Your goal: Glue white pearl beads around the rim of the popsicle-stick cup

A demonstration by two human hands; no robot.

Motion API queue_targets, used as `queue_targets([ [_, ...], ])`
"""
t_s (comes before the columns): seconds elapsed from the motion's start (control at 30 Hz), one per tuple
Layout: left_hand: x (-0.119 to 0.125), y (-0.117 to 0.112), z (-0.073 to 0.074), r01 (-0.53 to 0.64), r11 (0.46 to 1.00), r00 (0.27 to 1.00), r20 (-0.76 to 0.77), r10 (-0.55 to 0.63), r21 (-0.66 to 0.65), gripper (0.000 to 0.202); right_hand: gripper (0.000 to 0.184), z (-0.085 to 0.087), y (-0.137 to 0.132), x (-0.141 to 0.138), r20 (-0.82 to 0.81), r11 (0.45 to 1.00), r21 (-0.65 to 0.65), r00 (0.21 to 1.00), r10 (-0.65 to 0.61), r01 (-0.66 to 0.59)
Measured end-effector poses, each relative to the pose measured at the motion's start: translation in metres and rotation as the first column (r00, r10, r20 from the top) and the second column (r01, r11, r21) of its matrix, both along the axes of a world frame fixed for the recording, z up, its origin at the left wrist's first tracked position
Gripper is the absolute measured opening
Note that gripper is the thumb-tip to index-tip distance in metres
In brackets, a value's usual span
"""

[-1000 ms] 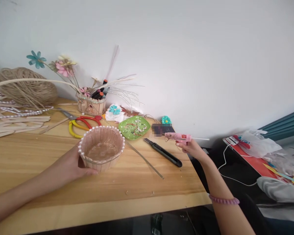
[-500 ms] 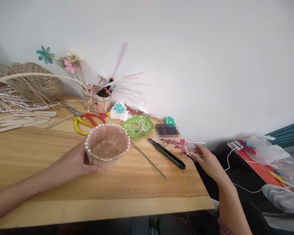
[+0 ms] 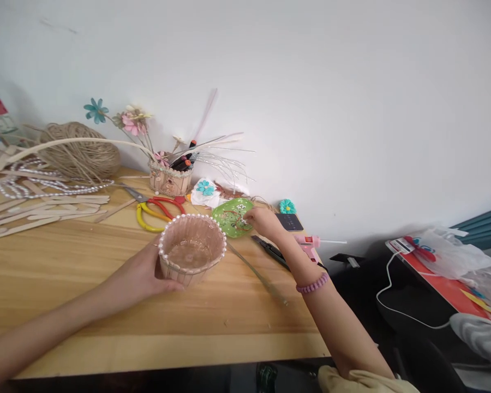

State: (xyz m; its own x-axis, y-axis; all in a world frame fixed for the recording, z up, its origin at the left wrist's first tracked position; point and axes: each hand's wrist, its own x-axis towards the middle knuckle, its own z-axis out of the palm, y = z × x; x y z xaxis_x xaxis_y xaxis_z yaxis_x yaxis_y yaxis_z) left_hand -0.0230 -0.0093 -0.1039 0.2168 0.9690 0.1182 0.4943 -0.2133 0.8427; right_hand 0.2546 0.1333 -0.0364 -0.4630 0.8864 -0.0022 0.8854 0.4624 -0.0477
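My left hand is wrapped round the side of a round craft-stick cup, whose rim carries a string of white pearl beads. The cup is tilted slightly toward me, so its inside shows. Over the right part of a green dish is my right hand, its fingertips pinched together at the small white beads. Whatever is between those fingers is too small to make out. Under the right forearm lie a black utility knife and a pink glue gun, both partly covered.
Yellow-and-red scissors lie behind the cup. Craft sticks, pearl strings and a twine ball fill the left. A decorated pot holds markers and flowers. The table's right edge runs beneath my right arm.
My right hand has moved left from beside the glue gun to the green dish, and its fingers have closed into a pinch. My left hand still holds the cup.
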Motion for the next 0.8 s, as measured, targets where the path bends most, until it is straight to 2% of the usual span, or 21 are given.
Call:
queue_targets([
  [0.13,-0.001,0.001,-0.002,-0.004,1.000,1.000,-0.006,0.005,0.011,0.085,0.025,-0.008,0.011,0.001,0.067,0.999,-0.042,0.998,0.005,-0.003],
  [0.27,0.000,0.001,0.001,0.010,1.000,1.000,0.018,-0.010,0.017,0.080,0.025,-0.008,0.010,0.000,0.058,0.999,-0.051,0.998,0.009,-0.006],
  [0.4,0.001,0.000,0.004,0.010,1.000,1.000,0.007,-0.010,-0.008,0.077,0.023,-0.013,0.013,-0.004,-0.013,0.998,-0.070,1.000,0.006,-0.007],
  [0.53,0.000,0.001,0.002,0.015,1.000,1.000,0.013,-0.015,0.005,0.080,0.009,-0.010,0.013,-0.005,-0.174,0.999,-0.033,0.985,-0.008,0.002],
  [0.6,0.000,0.001,0.001,0.012,1.000,1.000,0.026,-0.012,0.004,0.081,0.012,-0.001,0.004,-0.004,-0.303,1.000,0.024,0.953,-0.009,0.017],
  [0.7,0.000,0.000,0.001,-0.003,1.000,1.000,0.015,0.003,-0.008,0.079,0.015,0.016,-0.026,-0.003,-0.502,0.992,0.109,0.865,0.007,0.055],
  [0.77,0.000,-0.001,0.002,-0.020,1.000,1.000,-0.009,0.020,-0.006,0.074,0.019,0.024,-0.055,-0.004,-0.628,0.993,0.101,0.778,0.011,0.068],
  [0.8,0.000,-0.002,0.003,-0.021,1.000,1.000,-0.016,0.021,-0.005,0.072,0.020,0.026,-0.069,-0.005,-0.708,0.996,0.058,0.706,-0.004,0.064],
])
